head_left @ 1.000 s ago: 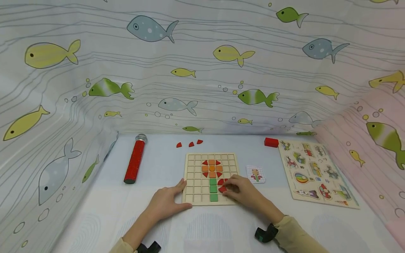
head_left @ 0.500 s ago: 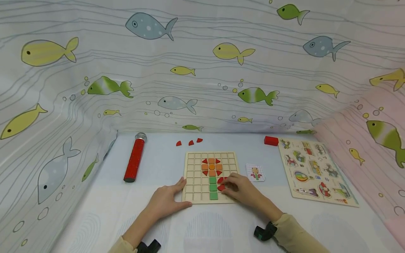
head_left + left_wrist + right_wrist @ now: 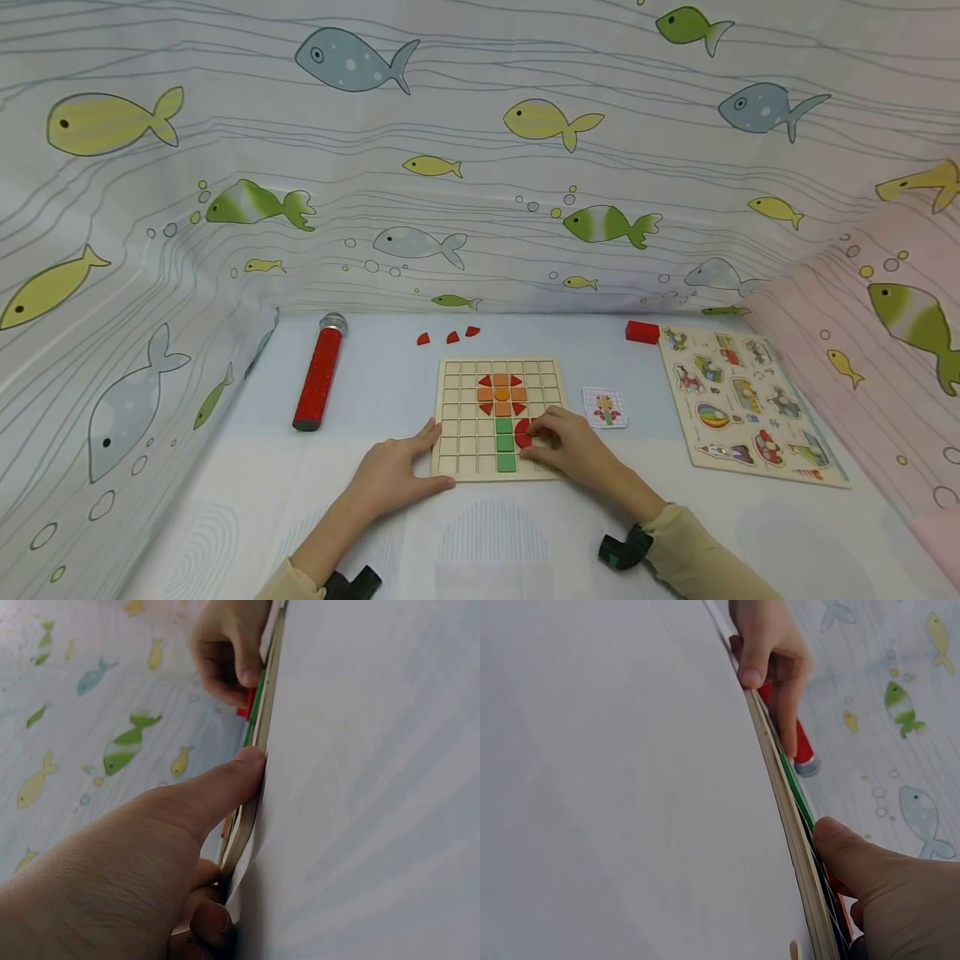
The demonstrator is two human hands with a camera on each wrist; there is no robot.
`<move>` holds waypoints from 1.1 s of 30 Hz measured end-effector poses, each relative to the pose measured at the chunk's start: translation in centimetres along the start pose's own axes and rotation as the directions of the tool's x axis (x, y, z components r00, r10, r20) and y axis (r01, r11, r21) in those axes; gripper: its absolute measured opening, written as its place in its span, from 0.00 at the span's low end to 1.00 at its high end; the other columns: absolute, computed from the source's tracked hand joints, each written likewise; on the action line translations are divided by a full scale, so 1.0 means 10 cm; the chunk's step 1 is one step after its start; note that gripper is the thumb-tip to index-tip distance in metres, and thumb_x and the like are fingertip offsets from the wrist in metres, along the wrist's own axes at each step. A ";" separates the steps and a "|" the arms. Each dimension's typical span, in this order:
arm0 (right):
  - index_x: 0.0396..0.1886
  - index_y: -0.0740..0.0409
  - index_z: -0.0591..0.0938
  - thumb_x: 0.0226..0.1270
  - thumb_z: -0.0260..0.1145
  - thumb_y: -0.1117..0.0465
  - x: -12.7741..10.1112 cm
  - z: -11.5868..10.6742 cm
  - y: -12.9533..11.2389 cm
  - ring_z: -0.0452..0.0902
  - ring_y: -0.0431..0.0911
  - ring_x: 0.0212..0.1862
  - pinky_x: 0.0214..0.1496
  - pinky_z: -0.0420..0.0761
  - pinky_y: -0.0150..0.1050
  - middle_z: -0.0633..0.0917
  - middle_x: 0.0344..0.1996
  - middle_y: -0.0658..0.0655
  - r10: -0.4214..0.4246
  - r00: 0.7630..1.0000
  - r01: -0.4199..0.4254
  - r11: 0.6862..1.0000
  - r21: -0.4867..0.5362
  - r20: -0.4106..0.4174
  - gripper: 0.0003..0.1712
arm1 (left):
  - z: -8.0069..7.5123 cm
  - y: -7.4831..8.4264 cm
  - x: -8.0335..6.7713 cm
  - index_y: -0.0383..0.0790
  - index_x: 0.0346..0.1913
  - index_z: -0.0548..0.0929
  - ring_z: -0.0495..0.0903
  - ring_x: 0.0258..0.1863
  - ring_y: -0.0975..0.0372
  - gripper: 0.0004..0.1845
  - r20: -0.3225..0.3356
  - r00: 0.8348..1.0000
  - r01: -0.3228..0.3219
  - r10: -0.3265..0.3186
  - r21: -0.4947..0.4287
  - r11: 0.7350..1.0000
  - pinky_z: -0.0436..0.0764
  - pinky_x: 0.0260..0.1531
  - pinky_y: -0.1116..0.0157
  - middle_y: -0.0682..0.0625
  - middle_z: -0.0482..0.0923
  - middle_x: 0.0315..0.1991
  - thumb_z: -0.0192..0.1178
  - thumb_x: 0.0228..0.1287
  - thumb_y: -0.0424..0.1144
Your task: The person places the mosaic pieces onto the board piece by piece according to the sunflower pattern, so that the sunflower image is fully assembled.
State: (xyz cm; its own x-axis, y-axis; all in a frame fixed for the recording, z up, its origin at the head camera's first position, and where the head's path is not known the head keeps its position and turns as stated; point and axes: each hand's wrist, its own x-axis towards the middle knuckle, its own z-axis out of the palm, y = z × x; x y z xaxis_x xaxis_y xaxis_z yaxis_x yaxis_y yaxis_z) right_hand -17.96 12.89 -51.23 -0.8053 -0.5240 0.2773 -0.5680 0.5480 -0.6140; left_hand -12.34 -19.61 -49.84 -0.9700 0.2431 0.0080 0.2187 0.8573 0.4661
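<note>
Seen from the head view: a wooden grid board [image 3: 498,419] lying flat on a pale tabletop [image 3: 495,542], near the front edge, between two bare hands. Partly filled with small tiles forming a flower: red triangles and orange squares around an orange centre, then a column of green squares [image 3: 506,443] running down toward the near edge.

Left hand [image 3: 393,477] resting flat against the board's near left corner, fingers relaxed and nearly straight, thumb [image 3: 225,787] pressed along the board's edge, as the left wrist view shows. Gripping nothing.

Right hand [image 3: 572,447] on the board's right side, fingers [image 3: 542,427] curled and pinched on a red curved piece [image 3: 522,432] just beside the green column, low on the board. A second red piece touching it below, mostly hidden by the hand. From the right wrist view, only the thumb [image 3: 840,844] at the board's thin edge and a sliver of red and green visible.

Elsewhere on the tabletop: three loose red pieces [image 3: 449,337] beyond the board's far edge; a red glittery tube [image 3: 318,377] well to the left; a small pattern card [image 3: 606,408] just right of the board; a red block [image 3: 642,332] farther back; a picture puzzle board [image 3: 742,404] at far right. Fish-patterned fabric [image 3: 480,150] draped behind and on both sides.
</note>
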 end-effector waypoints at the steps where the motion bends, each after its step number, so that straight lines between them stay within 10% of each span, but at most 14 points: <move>1: 0.44 0.50 0.89 0.61 0.82 0.50 0.00 0.00 0.00 0.73 0.38 0.37 0.38 0.76 0.30 0.82 0.37 0.44 0.000 1.000 0.000 1.000 0.000 -0.001 0.16 | 0.00 0.00 0.00 0.42 0.75 0.77 0.86 0.61 0.49 0.49 0.001 1.000 0.001 -0.001 -0.001 1.000 0.86 0.58 0.51 0.49 0.75 0.74 0.78 0.54 0.63; 33: 0.40 0.60 0.89 0.64 0.79 0.65 0.08 -0.42 -0.17 0.71 0.35 0.29 0.30 0.74 0.29 0.79 0.25 0.43 0.074 0.980 -0.073 0.997 -0.011 0.187 0.08 | 0.00 0.01 0.00 0.43 0.76 0.76 0.85 0.62 0.50 0.49 0.014 1.000 0.002 -0.002 0.006 1.000 0.85 0.59 0.50 0.49 0.74 0.75 0.77 0.55 0.64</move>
State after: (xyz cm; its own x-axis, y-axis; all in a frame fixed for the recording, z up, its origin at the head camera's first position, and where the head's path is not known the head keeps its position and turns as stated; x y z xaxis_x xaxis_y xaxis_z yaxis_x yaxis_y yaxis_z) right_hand -18.41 14.27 -46.89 -0.7988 -0.5951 0.0879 -0.5098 0.5920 -0.6242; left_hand -12.28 -19.59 -49.80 -0.9689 0.2473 -0.0050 0.2173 0.8605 0.4608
